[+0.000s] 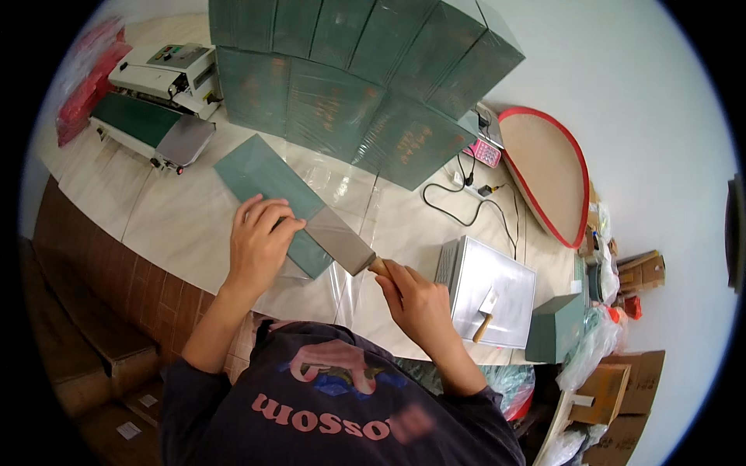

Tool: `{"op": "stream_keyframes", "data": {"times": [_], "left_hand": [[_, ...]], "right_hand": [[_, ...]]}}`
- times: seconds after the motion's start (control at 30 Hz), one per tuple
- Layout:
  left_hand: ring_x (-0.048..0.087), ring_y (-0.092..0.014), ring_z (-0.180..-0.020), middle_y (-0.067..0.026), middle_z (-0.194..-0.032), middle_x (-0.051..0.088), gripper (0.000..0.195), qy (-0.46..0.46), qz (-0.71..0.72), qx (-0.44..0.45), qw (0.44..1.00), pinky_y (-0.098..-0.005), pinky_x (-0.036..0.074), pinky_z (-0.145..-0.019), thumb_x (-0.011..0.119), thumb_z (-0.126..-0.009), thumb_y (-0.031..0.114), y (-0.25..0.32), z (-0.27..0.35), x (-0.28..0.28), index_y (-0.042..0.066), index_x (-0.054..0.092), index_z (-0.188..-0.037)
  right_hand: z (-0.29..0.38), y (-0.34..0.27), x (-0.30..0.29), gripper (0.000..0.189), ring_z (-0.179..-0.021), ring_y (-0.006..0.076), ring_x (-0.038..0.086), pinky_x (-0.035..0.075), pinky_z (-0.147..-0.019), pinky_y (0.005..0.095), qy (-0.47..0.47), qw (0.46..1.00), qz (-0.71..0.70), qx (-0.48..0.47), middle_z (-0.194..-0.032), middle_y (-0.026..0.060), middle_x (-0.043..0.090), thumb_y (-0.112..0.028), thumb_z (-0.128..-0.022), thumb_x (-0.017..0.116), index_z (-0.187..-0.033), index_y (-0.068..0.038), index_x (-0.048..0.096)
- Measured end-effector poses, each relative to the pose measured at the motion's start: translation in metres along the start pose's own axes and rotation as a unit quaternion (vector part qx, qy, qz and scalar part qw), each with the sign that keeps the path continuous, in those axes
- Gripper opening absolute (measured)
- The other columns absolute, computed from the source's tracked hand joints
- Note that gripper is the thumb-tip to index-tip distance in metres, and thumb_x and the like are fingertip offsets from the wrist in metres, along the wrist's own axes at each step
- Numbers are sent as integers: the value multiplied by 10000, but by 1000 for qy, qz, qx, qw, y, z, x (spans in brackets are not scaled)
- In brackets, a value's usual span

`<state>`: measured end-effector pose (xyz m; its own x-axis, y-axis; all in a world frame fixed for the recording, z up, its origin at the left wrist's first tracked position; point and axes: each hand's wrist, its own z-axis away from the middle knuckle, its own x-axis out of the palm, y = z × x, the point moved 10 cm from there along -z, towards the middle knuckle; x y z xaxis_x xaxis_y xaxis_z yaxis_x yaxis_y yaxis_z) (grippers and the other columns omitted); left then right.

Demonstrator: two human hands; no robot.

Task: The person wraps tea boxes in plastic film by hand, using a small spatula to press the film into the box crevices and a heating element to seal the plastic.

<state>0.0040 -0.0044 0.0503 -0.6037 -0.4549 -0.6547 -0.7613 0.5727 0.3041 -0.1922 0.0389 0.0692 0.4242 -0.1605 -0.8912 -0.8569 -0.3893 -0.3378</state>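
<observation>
A long green box [265, 166] lies aslant on the table, with loose clear film [347, 297] around its near end. My left hand [259, 239] holds the box at its near long side, fingers bent over the top and thumb tip beside the blade. In my right hand [419, 300] is the wooden handle [380, 267] of a broad, flat, cleaver-like tool. Its rectangular metal blade [341, 237] rests across the box. The underside of the box and my left palm's contact with it are hidden.
Film-wrapped green boxes [332, 110] stand stacked at the back. Left of them is a band sealer [163, 110]. A metal-topped appliance [495, 297] on the right carries a small wooden-handled scraper [485, 314]. Black cables [449, 215] cross the table [175, 198] near a red-rimmed tray [548, 175].
</observation>
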Motion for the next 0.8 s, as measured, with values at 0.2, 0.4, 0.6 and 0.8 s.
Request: {"op": "stream_keyframes", "data": {"times": [0.2, 0.4, 0.6, 0.8], "left_hand": [[611, -229, -997, -23, -886, 599, 149, 18, 10, -13, 1000, -464, 432, -976, 726, -724, 31, -1, 6, -5, 109, 688, -845], [615, -218, -983, -21, -879, 601, 136, 22, 8, -4, 1000, -450, 440, -965, 724, -721, 40, 0, 5, -7, 104, 690, -836], [618, -220, -952, -24, -869, 601, 123, 14, 14, 4, 1000, -444, 448, -958, 716, -729, 45, -1, 4, -6, 99, 694, -838], [611, -238, -871, -37, -859, 633, 100, 3, 24, -42, 999, -406, 453, -881, 687, -798, 74, -10, 8, -14, 82, 699, -896]], "right_hand": [[31, 17, -19, 201, -595, 259, 664, 505, -524, 340, -43, 995, -63, 70, -796, 122, 691, -148, -894, 677, -1073, -58, 672], [49, 47, -36, 219, -575, 220, 631, 484, -545, 318, -11, 982, -124, 142, -737, 158, 655, -154, -916, 663, -1075, -4, 670], [20, 36, -21, 184, -606, 289, 646, 495, -544, 346, 54, 992, -80, 85, -790, 160, 673, -128, -928, 634, -1075, -22, 666], [9, 8, -4, 205, -538, 256, 629, 471, -458, 362, 20, 999, 24, -10, -702, 85, 643, -168, -910, 654, -1089, -68, 645]]}}
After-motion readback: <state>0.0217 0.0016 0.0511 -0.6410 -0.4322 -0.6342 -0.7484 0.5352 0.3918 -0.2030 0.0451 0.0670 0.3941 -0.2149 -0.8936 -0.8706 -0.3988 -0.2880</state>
